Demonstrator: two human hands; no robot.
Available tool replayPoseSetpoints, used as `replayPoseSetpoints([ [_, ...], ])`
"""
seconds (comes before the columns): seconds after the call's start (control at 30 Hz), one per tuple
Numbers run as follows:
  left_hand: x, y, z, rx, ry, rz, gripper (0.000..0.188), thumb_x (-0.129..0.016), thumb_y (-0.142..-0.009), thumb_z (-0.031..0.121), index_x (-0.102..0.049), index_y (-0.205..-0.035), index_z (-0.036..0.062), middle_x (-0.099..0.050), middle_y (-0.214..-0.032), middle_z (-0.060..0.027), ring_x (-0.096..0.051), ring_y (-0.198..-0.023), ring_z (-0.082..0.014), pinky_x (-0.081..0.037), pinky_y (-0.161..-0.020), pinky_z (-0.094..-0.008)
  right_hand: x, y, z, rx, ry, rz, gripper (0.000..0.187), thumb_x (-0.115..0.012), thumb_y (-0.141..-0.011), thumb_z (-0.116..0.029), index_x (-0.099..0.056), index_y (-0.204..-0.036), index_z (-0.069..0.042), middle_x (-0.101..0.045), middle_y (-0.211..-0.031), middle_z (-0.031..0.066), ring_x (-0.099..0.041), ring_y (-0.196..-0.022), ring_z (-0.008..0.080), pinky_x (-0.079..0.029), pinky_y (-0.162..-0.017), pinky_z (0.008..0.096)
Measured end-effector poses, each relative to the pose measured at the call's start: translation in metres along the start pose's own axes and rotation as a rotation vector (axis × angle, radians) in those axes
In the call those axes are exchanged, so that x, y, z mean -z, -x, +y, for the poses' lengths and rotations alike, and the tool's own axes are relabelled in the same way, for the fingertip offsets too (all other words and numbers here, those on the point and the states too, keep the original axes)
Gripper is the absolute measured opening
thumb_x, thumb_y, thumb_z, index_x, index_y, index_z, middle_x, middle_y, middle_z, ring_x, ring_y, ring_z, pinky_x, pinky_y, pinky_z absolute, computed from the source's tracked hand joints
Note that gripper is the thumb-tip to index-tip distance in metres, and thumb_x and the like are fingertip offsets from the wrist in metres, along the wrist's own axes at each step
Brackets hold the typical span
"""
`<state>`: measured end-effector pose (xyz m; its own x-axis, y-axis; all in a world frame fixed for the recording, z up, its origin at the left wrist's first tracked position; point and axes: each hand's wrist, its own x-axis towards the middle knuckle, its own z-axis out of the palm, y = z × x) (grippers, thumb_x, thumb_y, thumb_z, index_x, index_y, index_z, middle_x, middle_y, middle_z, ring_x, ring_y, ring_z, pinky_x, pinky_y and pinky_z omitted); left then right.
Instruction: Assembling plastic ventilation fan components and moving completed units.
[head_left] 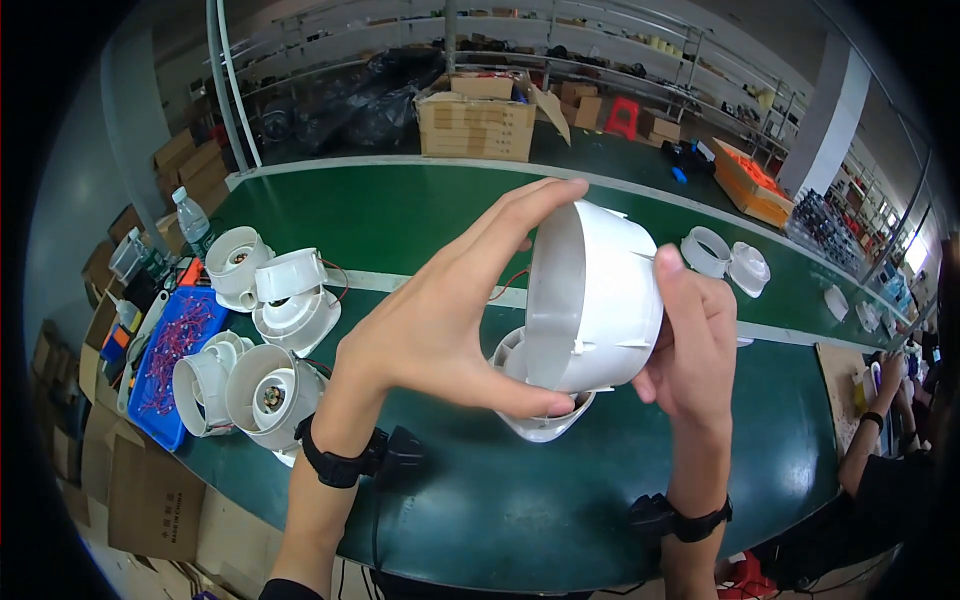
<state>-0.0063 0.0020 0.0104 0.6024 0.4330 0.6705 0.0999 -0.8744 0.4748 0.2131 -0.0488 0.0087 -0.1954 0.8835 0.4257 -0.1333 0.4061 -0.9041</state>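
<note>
Above the green table I hold a white round plastic housing (pixel 608 300) between both hands, tilted on its side with its open rim facing left. My left hand (pixel 465 310) spans that rim, thumb at the bottom and fingers at the top. Against the housing's right side presses my right hand (pixel 692 335), its thumb on the upper edge; its other fingers are partly hidden. Just below, another white plastic part (pixel 540 428) rests on the table, mostly covered by the held housing and my left hand. A thin red wire shows behind my left hand.
At the left stand several white housings (pixel 270 395), a blue tray (pixel 178 440) of red wires and a plastic bottle (pixel 192 222). White rings and parts (pixel 748 270) lie far right. A cardboard box (pixel 476 128) sits beyond the table. At the right edge, another person's arm (pixel 866 435) is at work.
</note>
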Motion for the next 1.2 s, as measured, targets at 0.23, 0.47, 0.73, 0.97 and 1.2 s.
replayPoseSetpoints([
  [0.23, 0.005, 0.004, -0.006, -0.012, 0.030, 0.035, 0.118, -0.092, -0.055, 0.035, -0.031, -0.151, 0.0075, -0.039, -0.149, -0.0182, -0.045, -0.134, -0.0349, -0.044, -0.106, -0.0460, 0.002, -0.002, 0.003, 0.064, -0.109, -0.054, 0.041, -0.047, -0.105, -0.030, -0.063, -0.089, 0.005, -0.064, -0.065, 0.0093, -0.053, -0.040, 0.0086, -0.038, -0.037, 0.0204],
  [0.47, 0.003, 0.002, -0.006, -0.032, -0.035, 0.001, 0.125, -0.094, -0.049, 0.037, -0.031, -0.152, 0.0046, -0.037, -0.154, -0.0170, -0.041, -0.138, -0.0345, -0.040, -0.108, -0.0491, 0.002, -0.002, 0.003, -0.043, -0.023, 0.001, 0.036, -0.048, -0.104, -0.027, -0.062, -0.097, 0.006, -0.064, -0.065, 0.0101, -0.054, -0.040, 0.0101, -0.037, -0.037, 0.0191],
  [0.73, 0.008, 0.000, -0.003, -0.143, -0.188, 0.034, 0.121, -0.094, -0.050, 0.034, -0.033, -0.151, 0.0053, -0.036, -0.154, -0.0181, -0.039, -0.140, -0.0359, -0.043, -0.106, -0.0478, 0.003, -0.005, 0.006, 0.055, 0.055, 0.003, 0.036, -0.038, -0.104, -0.023, -0.057, -0.108, 0.007, -0.065, -0.064, 0.0122, -0.054, -0.040, 0.0096, -0.034, -0.035, 0.0196],
  [0.97, 0.006, -0.001, 0.003, -0.181, -0.231, 0.048, 0.119, -0.094, -0.051, 0.031, -0.033, -0.150, 0.0064, -0.036, -0.154, -0.0203, -0.039, -0.140, -0.0367, -0.044, -0.103, -0.0466, -0.004, -0.005, 0.004, 0.073, -0.184, 0.105, 0.026, -0.040, -0.103, -0.016, -0.057, -0.105, 0.003, -0.062, -0.063, 0.0073, -0.049, -0.038, 0.0071, -0.031, -0.035, 0.0190],
  [1.2, 0.007, 0.000, 0.002, -0.181, -0.244, 0.061, 0.118, -0.094, -0.051, 0.030, -0.033, -0.149, 0.0086, -0.035, -0.154, -0.0215, -0.040, -0.139, -0.0381, -0.044, -0.103, -0.0464, -0.003, -0.005, 0.009, 0.130, -0.016, 0.102, 0.028, -0.042, -0.103, -0.020, -0.057, -0.102, 0.003, -0.063, -0.065, 0.0068, -0.049, -0.039, 0.0063, -0.032, -0.035, 0.0189],
])
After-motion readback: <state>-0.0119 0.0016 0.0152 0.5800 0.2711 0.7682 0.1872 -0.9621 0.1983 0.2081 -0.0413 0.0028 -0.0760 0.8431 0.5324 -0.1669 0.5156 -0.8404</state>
